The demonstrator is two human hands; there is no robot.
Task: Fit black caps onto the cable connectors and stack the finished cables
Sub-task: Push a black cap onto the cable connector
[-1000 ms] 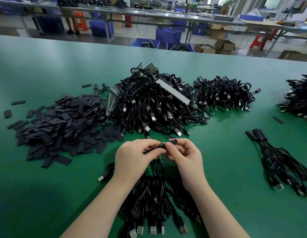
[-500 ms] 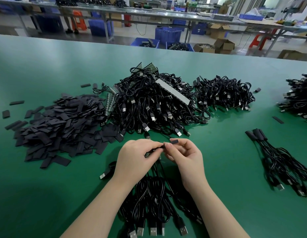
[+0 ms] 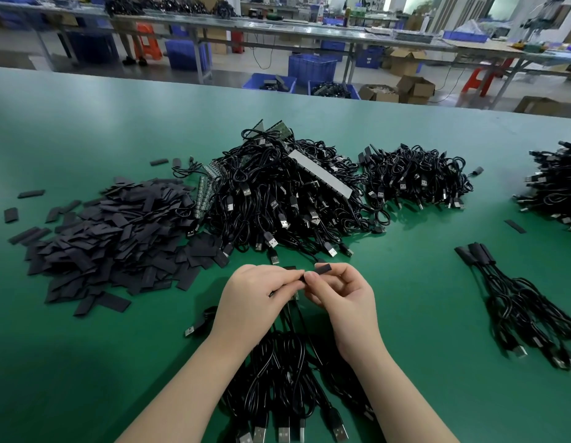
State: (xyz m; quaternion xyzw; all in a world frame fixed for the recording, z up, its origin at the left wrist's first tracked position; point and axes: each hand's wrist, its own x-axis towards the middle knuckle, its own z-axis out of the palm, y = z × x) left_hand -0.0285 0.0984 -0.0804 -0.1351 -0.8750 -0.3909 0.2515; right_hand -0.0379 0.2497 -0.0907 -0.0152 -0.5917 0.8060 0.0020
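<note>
Now, step in hand: capping one connector, judged from the grip.
Cap: flat black rectangular sleeve point(image 3: 322, 269), pinched at the right hand's point(image 3: 341, 295) fingertips.
Cable: thin black cable end point(image 3: 285, 290) held in the curled fingers of the left hand point(image 3: 255, 298); the connector itself is hidden.
Next move: probably line up the sleeve's mouth and slide it on straight.
Supply: loose heap of black caps point(image 3: 117, 238) to the left of the hands.
Uncapped stock: black USB cable mound point(image 3: 277, 193) beyond the hands.
Finished stack: capped cable bundle point(image 3: 517, 298) well to the right on the green tabletop point(image 3: 85, 362).
</note>
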